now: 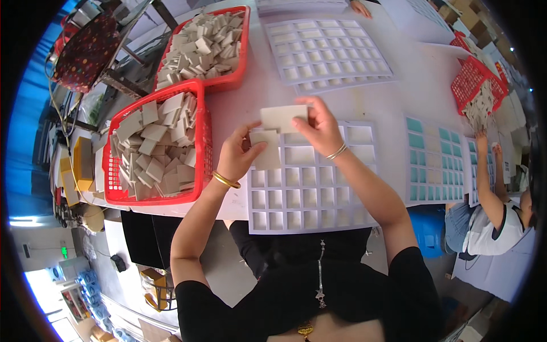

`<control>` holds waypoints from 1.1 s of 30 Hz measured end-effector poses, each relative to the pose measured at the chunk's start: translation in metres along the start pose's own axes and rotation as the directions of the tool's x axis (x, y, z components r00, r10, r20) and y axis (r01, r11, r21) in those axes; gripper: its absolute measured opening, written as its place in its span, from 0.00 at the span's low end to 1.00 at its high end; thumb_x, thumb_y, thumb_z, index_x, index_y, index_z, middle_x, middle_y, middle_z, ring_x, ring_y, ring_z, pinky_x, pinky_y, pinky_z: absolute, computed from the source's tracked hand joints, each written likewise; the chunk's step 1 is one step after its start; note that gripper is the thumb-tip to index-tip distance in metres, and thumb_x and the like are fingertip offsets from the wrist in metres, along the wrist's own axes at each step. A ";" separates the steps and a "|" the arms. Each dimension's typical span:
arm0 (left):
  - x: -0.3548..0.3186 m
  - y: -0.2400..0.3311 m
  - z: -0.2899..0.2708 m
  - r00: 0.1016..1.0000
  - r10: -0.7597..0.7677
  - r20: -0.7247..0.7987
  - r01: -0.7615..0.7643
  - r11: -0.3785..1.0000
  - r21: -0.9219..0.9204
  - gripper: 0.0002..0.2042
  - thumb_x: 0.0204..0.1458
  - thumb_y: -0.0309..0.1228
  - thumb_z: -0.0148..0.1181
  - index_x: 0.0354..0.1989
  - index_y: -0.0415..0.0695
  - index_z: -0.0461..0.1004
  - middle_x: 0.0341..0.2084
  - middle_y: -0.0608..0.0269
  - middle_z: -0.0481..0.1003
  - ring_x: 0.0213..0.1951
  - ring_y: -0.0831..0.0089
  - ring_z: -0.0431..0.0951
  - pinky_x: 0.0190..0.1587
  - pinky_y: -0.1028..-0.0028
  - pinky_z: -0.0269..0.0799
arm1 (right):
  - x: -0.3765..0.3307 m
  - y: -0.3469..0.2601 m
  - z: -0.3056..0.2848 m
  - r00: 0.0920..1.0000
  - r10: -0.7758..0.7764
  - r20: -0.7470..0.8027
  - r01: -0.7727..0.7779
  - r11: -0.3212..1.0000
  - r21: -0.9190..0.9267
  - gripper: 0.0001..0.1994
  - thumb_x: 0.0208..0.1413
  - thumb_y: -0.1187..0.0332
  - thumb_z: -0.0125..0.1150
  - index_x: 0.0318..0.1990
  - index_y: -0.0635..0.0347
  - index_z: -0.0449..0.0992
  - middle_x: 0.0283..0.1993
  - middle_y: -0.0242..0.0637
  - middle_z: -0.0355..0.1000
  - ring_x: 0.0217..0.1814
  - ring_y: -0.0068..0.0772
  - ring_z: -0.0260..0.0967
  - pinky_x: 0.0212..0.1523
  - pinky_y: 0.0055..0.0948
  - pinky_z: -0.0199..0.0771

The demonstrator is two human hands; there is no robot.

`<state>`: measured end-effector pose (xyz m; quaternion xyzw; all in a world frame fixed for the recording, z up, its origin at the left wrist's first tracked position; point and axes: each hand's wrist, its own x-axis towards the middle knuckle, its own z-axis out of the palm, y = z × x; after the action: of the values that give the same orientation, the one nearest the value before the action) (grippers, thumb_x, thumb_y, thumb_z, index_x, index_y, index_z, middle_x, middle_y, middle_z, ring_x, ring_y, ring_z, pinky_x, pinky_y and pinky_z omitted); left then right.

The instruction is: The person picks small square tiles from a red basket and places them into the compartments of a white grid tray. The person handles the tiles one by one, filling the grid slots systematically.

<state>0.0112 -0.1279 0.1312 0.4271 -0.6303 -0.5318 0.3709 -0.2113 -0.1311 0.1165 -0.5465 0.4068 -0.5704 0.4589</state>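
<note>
My left hand [236,153] pinches an upright beige cardboard piece [265,155] between thumb and fingers, above the upper left of a white compartment tray [307,231]. Just to its right, my right hand [320,126] grips a wider beige cardboard piece [279,118], held crosswise over the tray's far edge. The two pieces are close together, and I cannot tell whether they touch. Rows of small cells fill the near part of the tray, with wider cells toward the far side. Some far cells are hidden by my hands and the pieces.
Two red baskets [203,137] heaped with cardboard pieces stand at my left. Beyond my tray lie stacked white compartment trays [389,78]. To the right are a tray with teal cells [417,158], another red basket [464,91] and a person [494,219] working at the table.
</note>
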 end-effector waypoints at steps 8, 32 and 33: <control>0.011 -0.049 0.033 0.972 0.224 0.067 -0.228 0.844 0.486 0.11 0.43 0.20 0.62 0.36 0.43 0.74 0.28 0.67 0.77 0.28 0.75 0.75 0.25 0.79 0.66 | -0.023 0.068 -0.079 0.957 0.215 -0.194 -0.269 0.909 -0.317 0.15 0.52 0.70 0.62 0.45 0.61 0.68 0.23 0.28 0.70 0.22 0.14 0.60 0.23 0.19 0.61; 0.020 -0.115 0.052 0.967 0.208 0.144 -0.238 0.555 0.797 0.17 0.42 0.16 0.48 0.38 0.48 0.74 0.43 0.61 0.75 0.47 0.60 0.71 0.50 0.62 0.63 | -0.035 0.105 -0.094 0.937 0.224 -0.267 -0.298 0.912 -0.283 0.09 0.51 0.71 0.61 0.40 0.60 0.74 0.27 0.30 0.69 0.22 0.17 0.63 0.23 0.21 0.66; 0.015 -0.111 0.055 0.972 0.172 0.161 -0.231 0.555 0.799 0.16 0.42 0.17 0.48 0.38 0.48 0.74 0.40 0.62 0.76 0.46 0.61 0.72 0.50 0.62 0.63 | -0.034 0.109 -0.093 0.938 0.222 -0.266 -0.295 0.914 -0.277 0.09 0.51 0.71 0.61 0.40 0.60 0.74 0.28 0.30 0.69 0.22 0.17 0.63 0.23 0.21 0.66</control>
<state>-0.0286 -0.1300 0.0126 0.4570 -0.8594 -0.1517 0.1718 -0.2963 -0.1285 -0.0039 -0.4837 0.6111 -0.4915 0.3886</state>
